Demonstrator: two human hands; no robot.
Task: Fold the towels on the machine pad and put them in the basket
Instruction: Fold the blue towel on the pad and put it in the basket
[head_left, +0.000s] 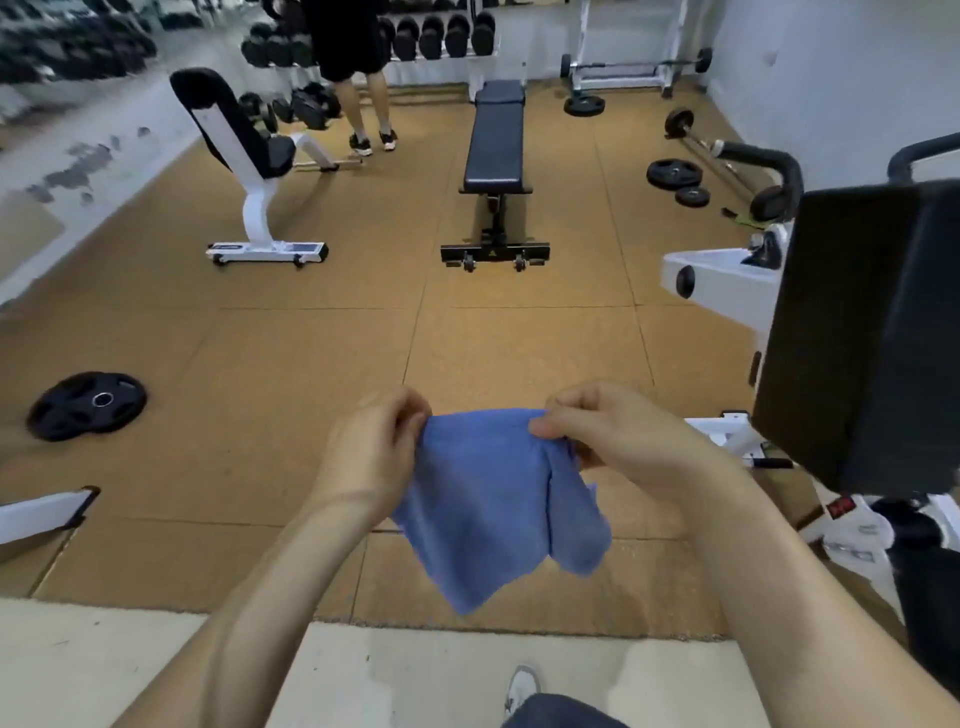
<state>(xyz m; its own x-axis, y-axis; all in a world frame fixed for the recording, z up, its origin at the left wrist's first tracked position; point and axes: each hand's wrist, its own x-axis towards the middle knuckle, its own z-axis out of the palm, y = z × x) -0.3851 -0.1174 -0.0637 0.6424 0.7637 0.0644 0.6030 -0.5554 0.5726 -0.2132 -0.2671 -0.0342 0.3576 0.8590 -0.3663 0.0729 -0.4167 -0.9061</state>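
Note:
A blue towel (488, 499) hangs in the air in front of me, low in the middle of the view. My left hand (371, 447) pinches its upper left corner and my right hand (608, 431) pinches the upper right edge, where the cloth bunches into a fold. The lower part of the towel droops to a point. A black machine pad (857, 332) stands at the right, a little beyond my right hand, with no towel visible on it. No basket is in view.
A flat black bench (493, 145) and a white-framed seat (249, 156) stand ahead on the brown floor. A weight plate (85, 405) lies at the left, and more plates (675, 174) and a barbell at the far right. A person (358, 67) stands by the dumbbell rack.

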